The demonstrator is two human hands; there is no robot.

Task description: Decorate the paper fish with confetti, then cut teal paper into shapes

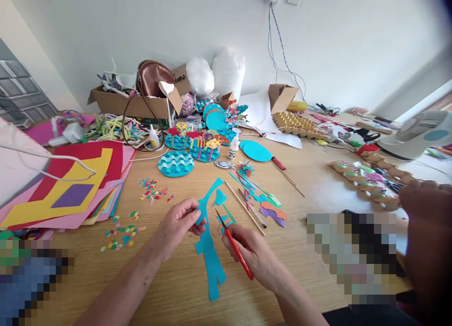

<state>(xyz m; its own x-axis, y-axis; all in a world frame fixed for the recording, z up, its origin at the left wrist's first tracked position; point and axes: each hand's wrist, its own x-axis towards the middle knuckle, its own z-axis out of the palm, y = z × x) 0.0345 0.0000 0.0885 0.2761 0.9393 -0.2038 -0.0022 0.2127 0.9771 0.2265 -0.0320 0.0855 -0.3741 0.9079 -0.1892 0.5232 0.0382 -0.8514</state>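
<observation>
My left hand (183, 217) pinches a long, irregular strip of blue paper (211, 258) near its upper part, and the strip hangs down over the wooden table. In my right hand (249, 250) is a red-handled cutting tool (238, 251), its dark pointed tip up beside the strip, apart from it. Whether the tool's blades are parted cannot be made out. A small blue scrap (219, 197) sits just above the tip. More blue scraps and a thin green strip (229, 213) lie behind my right hand.
Colored paper sheets (81, 189) are stacked at left, near paper dots (123, 232). Wooden sticks (245, 208), a glue bottle (233, 146) and blue discs (257, 151) lie ahead. A cardboard box (120, 101) stands behind. Another person's hand (425, 203) is at far right.
</observation>
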